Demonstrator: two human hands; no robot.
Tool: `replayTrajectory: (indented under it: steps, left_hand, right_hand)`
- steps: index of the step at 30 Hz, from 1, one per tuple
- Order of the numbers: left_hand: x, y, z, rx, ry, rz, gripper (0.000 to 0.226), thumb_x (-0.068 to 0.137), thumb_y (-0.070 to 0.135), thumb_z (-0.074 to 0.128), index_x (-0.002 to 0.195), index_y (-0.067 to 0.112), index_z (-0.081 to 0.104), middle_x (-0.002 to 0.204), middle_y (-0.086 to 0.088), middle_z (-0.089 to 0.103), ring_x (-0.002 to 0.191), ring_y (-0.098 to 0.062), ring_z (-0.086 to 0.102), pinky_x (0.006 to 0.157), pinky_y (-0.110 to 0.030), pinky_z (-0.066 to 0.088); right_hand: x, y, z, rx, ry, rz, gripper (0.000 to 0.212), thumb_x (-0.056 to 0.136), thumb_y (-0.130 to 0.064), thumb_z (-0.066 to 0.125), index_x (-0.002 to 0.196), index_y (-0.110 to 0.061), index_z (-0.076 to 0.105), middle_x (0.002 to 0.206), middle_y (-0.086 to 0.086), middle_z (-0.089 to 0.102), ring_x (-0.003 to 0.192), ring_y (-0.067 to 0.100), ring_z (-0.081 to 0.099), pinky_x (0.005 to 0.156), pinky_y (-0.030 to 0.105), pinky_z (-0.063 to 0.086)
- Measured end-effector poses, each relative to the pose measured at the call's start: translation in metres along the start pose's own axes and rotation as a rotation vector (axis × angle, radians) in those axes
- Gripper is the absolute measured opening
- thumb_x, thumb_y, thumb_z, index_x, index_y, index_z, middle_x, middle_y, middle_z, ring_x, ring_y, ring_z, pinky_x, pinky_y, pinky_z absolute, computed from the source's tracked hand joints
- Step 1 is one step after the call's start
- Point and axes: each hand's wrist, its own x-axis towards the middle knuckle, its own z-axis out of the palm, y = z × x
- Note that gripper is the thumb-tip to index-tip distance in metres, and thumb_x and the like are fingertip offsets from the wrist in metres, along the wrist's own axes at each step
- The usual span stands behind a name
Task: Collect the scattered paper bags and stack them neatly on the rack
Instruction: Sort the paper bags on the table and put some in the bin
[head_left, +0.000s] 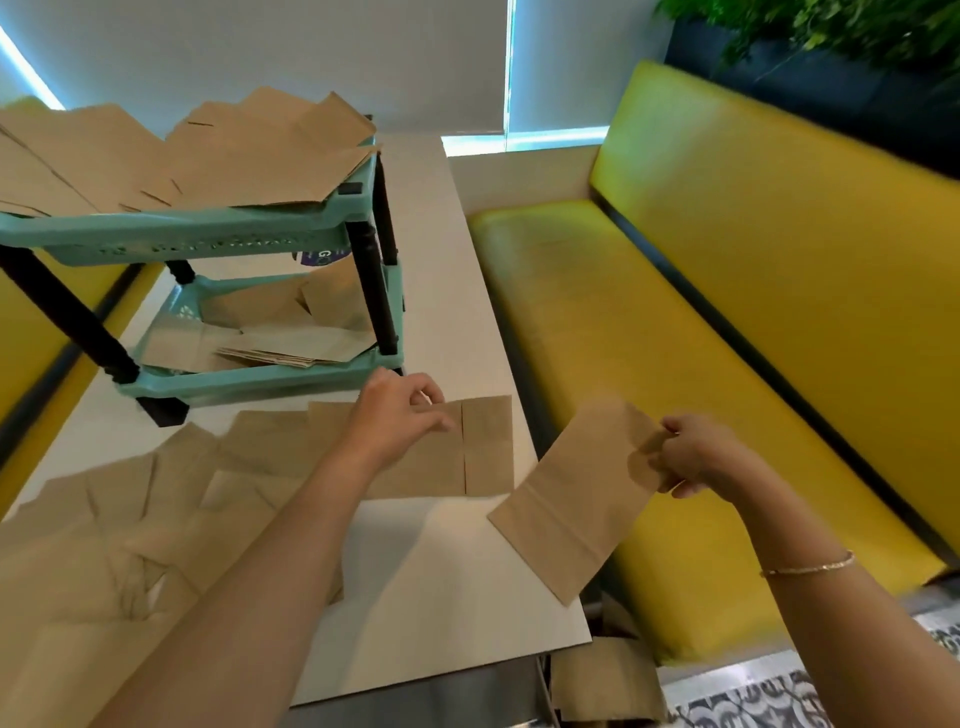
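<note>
A teal two-shelf rack (218, 236) with black legs stands on the white table (447, 582). Brown paper bags (249, 156) lie spread over its top shelf, and more bags (291, 338) lie on its lower shelf. Several flat bags (156, 509) are scattered on the table at the left. My right hand (696, 457) pinches the end of one flat paper bag (571, 499), held in the air past the table's right edge. My left hand (400, 415) rests on a flat bag (488, 447) lying on the table just in front of the rack, fingers curled at its edge.
A yellow padded bench (701, 322) runs along the right of the table. Another paper bag (602, 680) lies on the floor by the table's near corner. Green plants (831, 31) stand behind the bench back. A second yellow seat (31, 332) shows at the left.
</note>
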Motion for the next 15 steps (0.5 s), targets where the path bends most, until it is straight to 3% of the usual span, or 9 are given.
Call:
replayTrajectory:
  steps: [2,8,11,15]
  left_hand:
    - [-0.002,0.013,-0.002,-0.016,-0.017,0.012,0.019,0.069,0.026,0.080,0.073,0.031,0.062,0.073,0.003,0.059,0.084,-0.014,0.055,0.081,-0.037,0.051]
    - [-0.010,0.038,-0.008,-0.073,-0.015,-0.019,0.012,0.079,0.028,0.073,0.084,0.030,0.062,0.083,0.001,0.061,0.082,-0.014,0.057,0.076,-0.033,0.048]
    - [-0.011,0.053,-0.006,-0.195,0.077,-0.020,0.011,0.082,0.031,0.069,0.086,0.030,0.058,0.091,0.002,0.062,0.087,-0.012,0.057,0.078,-0.031,0.046]
    - [-0.017,0.080,0.012,-0.392,0.204,-0.006,0.017,0.086,0.025,0.066,0.081,0.030,0.050,0.084,0.003,0.065,0.073,-0.009,0.059,0.059,-0.020,0.043]
  right_hand:
    - [-0.003,0.007,-0.004,0.035,-0.005,-0.011,0.031,0.092,0.003,0.046,0.121,-0.005,0.049,0.083,0.015,0.059,0.060,0.021,0.060,0.051,0.030,0.049]
    - [-0.009,0.017,-0.007,0.094,0.014,-0.063,0.022,0.092,0.003,0.047,0.104,-0.014,0.053,0.079,0.011,0.059,0.060,0.019,0.060,0.054,0.029,0.052]
    - [-0.006,0.029,-0.015,0.128,0.125,-0.062,0.021,0.091,0.002,0.046,0.101,-0.012,0.058,0.076,0.012,0.064,0.060,0.020,0.062,0.055,0.030,0.055]
    - [-0.001,0.062,-0.028,0.128,0.341,-0.043,0.029,0.086,0.005,0.045,0.099,-0.011,0.064,0.067,0.011,0.068,0.057,0.020,0.066,0.056,0.031,0.056]
